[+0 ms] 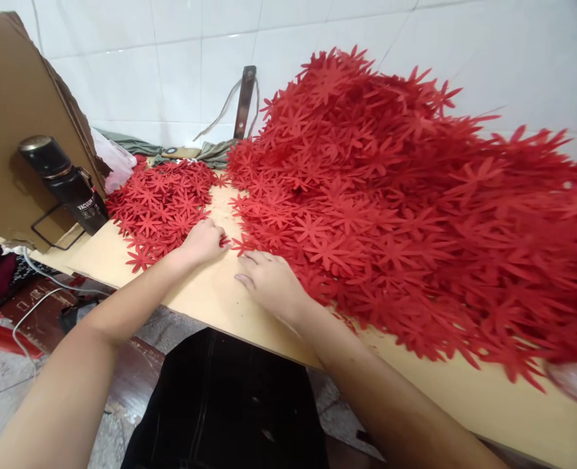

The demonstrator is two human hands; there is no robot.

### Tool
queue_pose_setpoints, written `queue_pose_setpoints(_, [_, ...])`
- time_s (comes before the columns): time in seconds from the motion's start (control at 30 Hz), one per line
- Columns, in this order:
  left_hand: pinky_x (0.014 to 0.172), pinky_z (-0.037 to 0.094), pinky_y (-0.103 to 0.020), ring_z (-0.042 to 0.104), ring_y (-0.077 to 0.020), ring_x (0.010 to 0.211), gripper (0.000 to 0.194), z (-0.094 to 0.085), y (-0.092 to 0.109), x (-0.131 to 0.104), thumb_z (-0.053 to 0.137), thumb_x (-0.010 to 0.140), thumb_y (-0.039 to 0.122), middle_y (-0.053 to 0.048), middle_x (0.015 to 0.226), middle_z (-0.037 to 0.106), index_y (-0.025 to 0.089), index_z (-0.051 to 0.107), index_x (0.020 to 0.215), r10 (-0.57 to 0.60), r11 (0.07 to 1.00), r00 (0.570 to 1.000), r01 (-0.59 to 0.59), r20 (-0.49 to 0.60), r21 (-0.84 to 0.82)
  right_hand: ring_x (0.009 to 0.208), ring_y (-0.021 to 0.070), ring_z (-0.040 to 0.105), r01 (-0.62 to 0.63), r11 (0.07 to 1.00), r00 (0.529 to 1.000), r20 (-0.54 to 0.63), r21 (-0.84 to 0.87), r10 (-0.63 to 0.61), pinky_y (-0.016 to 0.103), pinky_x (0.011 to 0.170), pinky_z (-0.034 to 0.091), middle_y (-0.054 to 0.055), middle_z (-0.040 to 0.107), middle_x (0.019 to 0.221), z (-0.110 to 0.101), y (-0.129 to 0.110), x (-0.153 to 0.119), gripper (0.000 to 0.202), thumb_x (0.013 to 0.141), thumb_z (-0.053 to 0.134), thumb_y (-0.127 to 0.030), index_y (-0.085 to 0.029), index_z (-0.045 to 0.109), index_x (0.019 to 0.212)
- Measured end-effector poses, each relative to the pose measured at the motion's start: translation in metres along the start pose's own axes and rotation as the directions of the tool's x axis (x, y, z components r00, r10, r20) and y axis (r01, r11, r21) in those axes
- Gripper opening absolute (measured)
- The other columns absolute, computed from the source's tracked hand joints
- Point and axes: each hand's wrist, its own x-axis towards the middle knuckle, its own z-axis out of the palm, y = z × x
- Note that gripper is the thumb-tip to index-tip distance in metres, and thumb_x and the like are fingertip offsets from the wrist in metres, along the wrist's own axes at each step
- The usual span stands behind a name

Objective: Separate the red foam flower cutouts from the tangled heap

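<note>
Red flower-shaped cutouts with narrow petals lie in a small heap [164,202] on the left and a far larger pile [381,195] on the right. Between them, low over the wooden table [210,286], is my left hand [205,242], fingers curled, with a bit of red showing at its fingertips. My right hand [271,280] rests at the near left edge of the large pile, its fingers stretched out and the thumb apart. Just beyond its fingertips lies a single red cutout [239,246], in the gap between both hands.
A black vacuum flask [66,185] leans by a large cardboard box [19,124] on the left. Behind the small heap are a plastic bag [112,159] and greenish cloth [215,154]. A metal bracket [244,101] stands against the tiled wall. Clear plastic [576,381] lies at the right.
</note>
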Motion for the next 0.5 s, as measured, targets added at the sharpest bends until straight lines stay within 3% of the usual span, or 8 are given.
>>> queue_pose_setpoints(0.07, [0.089, 0.045, -0.035, 0.057, -0.0237, 0.095, 0.034, -0.003, 0.004, 0.003, 0.047, 0.084, 0.035, -0.016, 0.097, 0.06, 0.011, 0.069, 0.092, -0.026, 0.997, 0.999, 0.023, -0.044, -0.074, 0.114, 0.0316, 0.054, 0.007, 1.0, 0.999, -0.051, 0.03, -0.005, 0.048, 0.096, 0.043, 0.019, 0.061, 0.123, 0.001, 0.012, -0.006, 0.039, 0.088, 0.043, -0.028, -0.007, 0.062, 0.115])
queue_pose_setpoints(0.13, [0.089, 0.044, -0.033, 0.056, -0.0206, 0.094, 0.027, -0.009, 0.011, 0.008, 0.046, 0.085, 0.029, -0.013, 0.097, 0.059, 0.012, 0.066, 0.091, -0.042, 0.98, 0.992, 0.018, -0.117, -0.2, 0.111, 0.0303, 0.055, 0.051, 0.992, 0.984, -0.177, 0.113, -0.031, 0.048, 0.098, 0.042, 0.018, 0.064, 0.118, 0.001, 0.022, -0.009, 0.037, 0.086, 0.046, -0.03, -0.008, 0.065, 0.109])
queue_pose_setpoints(0.2, [0.088, 0.044, -0.03, 0.056, -0.0168, 0.09, 0.02, -0.016, 0.023, 0.012, 0.044, 0.085, 0.02, -0.009, 0.092, 0.061, 0.013, 0.063, 0.089, -0.056, 0.917, 0.981, -0.024, -0.187, -0.397, 0.111, 0.0291, 0.056, 0.087, 0.967, 0.934, -0.357, 0.241, 0.005, 0.049, 0.101, 0.041, 0.017, 0.065, 0.116, -0.003, 0.028, -0.008, 0.038, 0.084, 0.049, -0.034, -0.01, 0.066, 0.108])
queue_pose_setpoints(0.27, [0.083, 0.045, -0.027, 0.056, -0.012, 0.08, 0.018, -0.023, 0.041, 0.015, 0.042, 0.086, 0.014, -0.004, 0.082, 0.061, 0.014, 0.059, 0.088, -0.084, 0.761, 0.974, -0.075, -0.212, -0.645, 0.111, 0.0278, 0.058, 0.062, 0.896, 0.857, -0.484, 0.439, 0.178, 0.05, 0.101, 0.042, 0.017, 0.065, 0.116, -0.013, 0.031, -0.005, 0.042, 0.083, 0.05, -0.041, -0.012, 0.064, 0.11])
queue_pose_setpoints(0.3, [0.078, 0.046, -0.024, 0.055, -0.0095, 0.072, 0.018, -0.025, 0.052, 0.017, 0.04, 0.086, 0.014, -0.001, 0.077, 0.06, 0.015, 0.058, 0.09, -0.098, 0.639, 0.977, -0.084, -0.19, -0.765, 0.111, 0.0268, 0.059, 0.044, 0.825, 0.816, -0.497, 0.563, 0.295, 0.05, 0.101, 0.043, 0.017, 0.065, 0.116, -0.019, 0.031, -0.003, 0.044, 0.083, 0.049, -0.044, -0.013, 0.063, 0.111])
queue_pose_setpoints(0.37, [0.07, 0.045, -0.022, 0.052, -0.0074, 0.061, 0.016, -0.026, 0.078, 0.018, 0.04, 0.089, 0.019, 0.003, 0.064, 0.055, 0.015, 0.056, 0.089, -0.071, 0.43, 0.987, -0.101, -0.145, -0.897, 0.11, 0.0251, 0.061, 0.047, 0.597, 0.749, -0.424, 0.801, 0.509, 0.049, 0.099, 0.046, 0.018, 0.064, 0.118, -0.031, 0.031, 0.002, 0.051, 0.082, 0.048, -0.053, -0.012, 0.061, 0.11])
queue_pose_setpoints(0.43, [0.069, 0.046, -0.023, 0.055, -0.0092, 0.063, 0.023, -0.024, 0.105, 0.02, 0.043, 0.089, 0.033, 0.002, 0.064, 0.056, 0.016, 0.058, 0.086, -0.05, 0.318, 0.985, -0.141, -0.165, -0.938, 0.11, 0.0247, 0.062, 0.105, 0.343, 0.707, -0.312, 0.934, 0.635, 0.046, 0.097, 0.048, 0.02, 0.062, 0.119, -0.043, 0.03, 0.005, 0.057, 0.08, 0.047, -0.06, -0.011, 0.06, 0.106])
queue_pose_setpoints(0.5, [0.078, 0.048, -0.027, 0.061, -0.0142, 0.084, 0.033, -0.019, 0.129, 0.023, 0.04, 0.09, 0.044, -0.003, 0.082, 0.066, 0.017, 0.059, 0.09, -0.035, 0.249, 0.988, -0.138, -0.151, -0.959, 0.109, 0.0247, 0.063, 0.157, 0.192, 0.679, -0.247, 0.969, 0.691, 0.043, 0.098, 0.048, 0.022, 0.063, 0.118, -0.053, 0.03, 0.007, 0.06, 0.08, 0.045, -0.062, -0.009, 0.059, 0.104])
